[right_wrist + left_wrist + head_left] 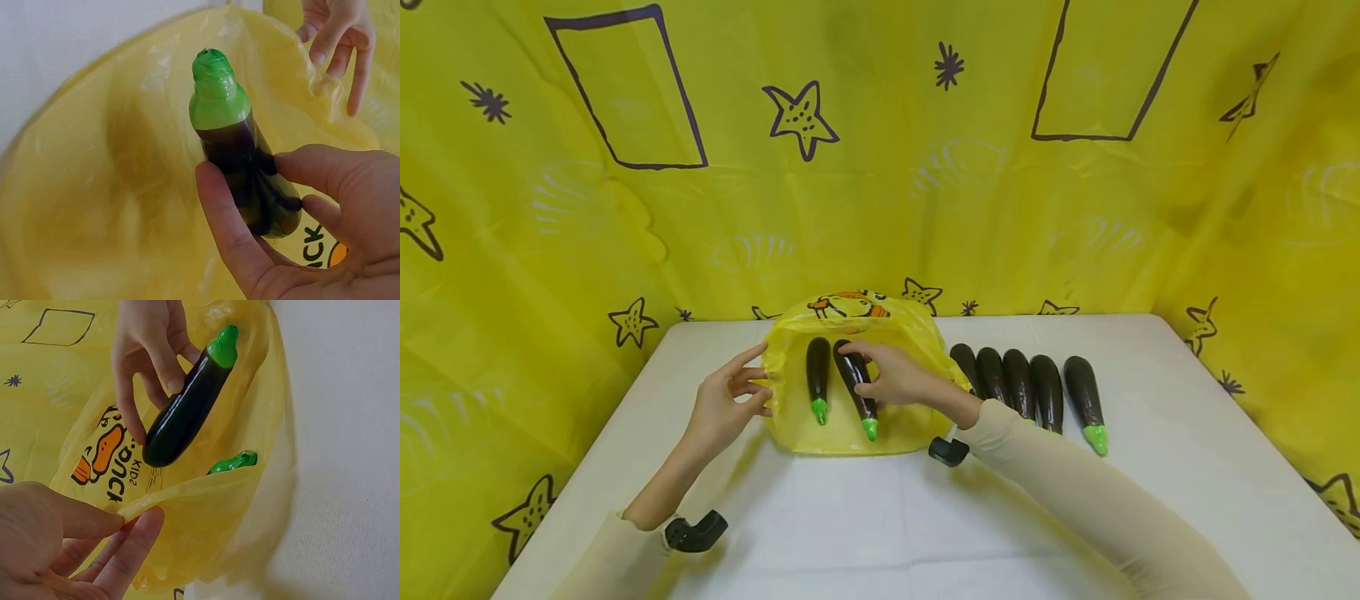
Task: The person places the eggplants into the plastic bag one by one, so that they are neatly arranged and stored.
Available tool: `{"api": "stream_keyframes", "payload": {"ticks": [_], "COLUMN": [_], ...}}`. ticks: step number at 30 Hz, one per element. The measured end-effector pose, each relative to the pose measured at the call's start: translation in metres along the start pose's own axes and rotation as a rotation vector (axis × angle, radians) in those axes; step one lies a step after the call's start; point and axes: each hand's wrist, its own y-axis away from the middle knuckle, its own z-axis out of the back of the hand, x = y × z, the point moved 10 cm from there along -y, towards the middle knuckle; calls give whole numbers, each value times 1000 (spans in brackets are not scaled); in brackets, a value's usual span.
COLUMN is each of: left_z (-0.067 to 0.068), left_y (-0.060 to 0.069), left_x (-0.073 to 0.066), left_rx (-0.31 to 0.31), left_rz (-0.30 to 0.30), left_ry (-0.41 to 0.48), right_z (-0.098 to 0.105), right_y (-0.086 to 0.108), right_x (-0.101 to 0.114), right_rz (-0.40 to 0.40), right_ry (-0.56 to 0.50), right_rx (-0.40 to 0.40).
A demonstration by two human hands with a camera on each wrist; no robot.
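A yellow plastic bag (790, 437) with a printed duck lies on the white table, its mouth facing me. My left hand (722, 408) pinches the left edge of that mouth between thumb and fingers, plain in the left wrist view. Inside the opening, my right hand (895, 375) grips a dark eggplant (857, 383) with a green stem end, which points toward me. Thumb and fingers wrap its sides in the right wrist view (250, 169). Another eggplant (817, 375) lies in the bag, to the left of the held one; in the left wrist view only its green end (234, 462) shows.
Right of the bag, several eggplants (1018, 383) lie side by side on the table (850, 525), partly behind my right forearm. One eggplant (1084, 400) lies slightly apart at their right. A yellow patterned curtain (865, 208) encloses the table's back and sides.
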Motion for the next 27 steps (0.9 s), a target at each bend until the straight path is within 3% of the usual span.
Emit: {"api": "stream_keyframes", "payload": {"ticks": [6,22,27], "left_z": [0,0,0], "left_y": [0,-1,0], "left_x": [0,0,1], "left_rx": [0,7,6], "left_rz": [-14,-19,-12], "left_ry": [-3,1,4], "right_z": [-4,-7,-10], "right_y": [-10,-28,-31], "right_x": [-8,-29,-32], "right_rz": [-58,-170,-184], "right_ry": [-123,-248,-233], "right_rx": [-15,-106,-105]}}
